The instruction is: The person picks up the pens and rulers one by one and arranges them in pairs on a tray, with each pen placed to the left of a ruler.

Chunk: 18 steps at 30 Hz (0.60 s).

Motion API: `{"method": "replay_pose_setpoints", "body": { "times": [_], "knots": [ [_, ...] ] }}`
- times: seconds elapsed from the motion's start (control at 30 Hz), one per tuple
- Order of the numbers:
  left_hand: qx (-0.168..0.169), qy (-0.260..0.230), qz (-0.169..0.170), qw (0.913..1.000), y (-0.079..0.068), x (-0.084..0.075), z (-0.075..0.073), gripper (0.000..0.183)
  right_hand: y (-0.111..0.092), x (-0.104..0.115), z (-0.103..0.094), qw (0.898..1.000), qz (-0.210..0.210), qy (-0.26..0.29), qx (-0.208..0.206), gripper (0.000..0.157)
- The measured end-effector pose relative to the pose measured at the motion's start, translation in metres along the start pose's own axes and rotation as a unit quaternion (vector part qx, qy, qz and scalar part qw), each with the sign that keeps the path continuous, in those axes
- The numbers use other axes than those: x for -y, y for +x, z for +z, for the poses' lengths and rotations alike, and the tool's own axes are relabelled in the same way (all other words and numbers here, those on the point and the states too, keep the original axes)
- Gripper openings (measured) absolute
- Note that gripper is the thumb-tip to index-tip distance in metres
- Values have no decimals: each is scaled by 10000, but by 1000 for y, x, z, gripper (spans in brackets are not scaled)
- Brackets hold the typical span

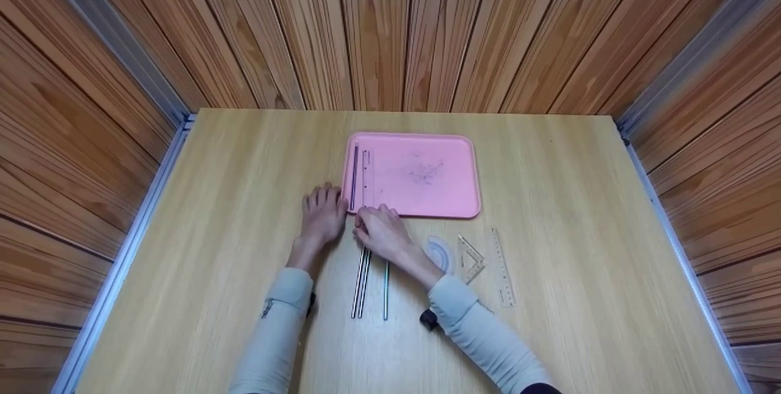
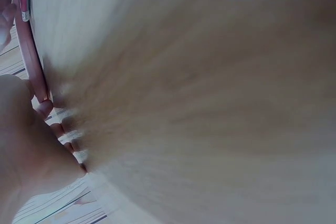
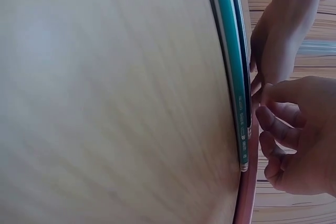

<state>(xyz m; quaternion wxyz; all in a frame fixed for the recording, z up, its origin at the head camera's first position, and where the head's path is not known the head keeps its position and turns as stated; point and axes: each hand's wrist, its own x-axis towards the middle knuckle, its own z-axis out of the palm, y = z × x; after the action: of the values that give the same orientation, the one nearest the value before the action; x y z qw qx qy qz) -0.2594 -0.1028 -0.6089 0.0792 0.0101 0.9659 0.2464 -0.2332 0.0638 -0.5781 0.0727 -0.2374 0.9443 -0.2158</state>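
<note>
My left hand [image 1: 322,216] rests on the table just left of a pink tray [image 1: 421,204], fingers extended, its thumb side right at the tray's rim. At the tray's front left corner is my right hand [image 1: 384,234], fingers curled over the near end of a clear ruler [image 1: 367,174]. I cannot tell whether the fingers pinch it. Left of that ruler, a dark pencil [image 1: 354,174] lies along the tray's left side. Two striped pencils [image 1: 361,287] and a teal pencil [image 1: 385,293] lie in front of the tray; the right wrist view shows the teal pencil [image 3: 233,72] closely.
To the right of my right hand lie a clear protractor [image 1: 440,254], a set square [image 1: 471,260] and a second clear ruler [image 1: 503,269]. Dark scribble-like marks [image 1: 425,171] show on the tray's floor. Wood-panelled walls [image 1: 378,34] stand around the table [image 1: 579,229].
</note>
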Motion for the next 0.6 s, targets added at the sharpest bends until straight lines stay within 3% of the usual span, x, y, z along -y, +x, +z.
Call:
{"method": "replay_pose_setpoints", "body": {
  "times": [0.33,0.6],
  "knots": [
    [-180,17,162,9997,-2,0,-1,51,-5,2,4,9993,-244,-271,49,14],
    [-47,95,96,9999,-1,0,-2,52,-7,5,5,9984,-328,-378,255,12]
  ]
}}
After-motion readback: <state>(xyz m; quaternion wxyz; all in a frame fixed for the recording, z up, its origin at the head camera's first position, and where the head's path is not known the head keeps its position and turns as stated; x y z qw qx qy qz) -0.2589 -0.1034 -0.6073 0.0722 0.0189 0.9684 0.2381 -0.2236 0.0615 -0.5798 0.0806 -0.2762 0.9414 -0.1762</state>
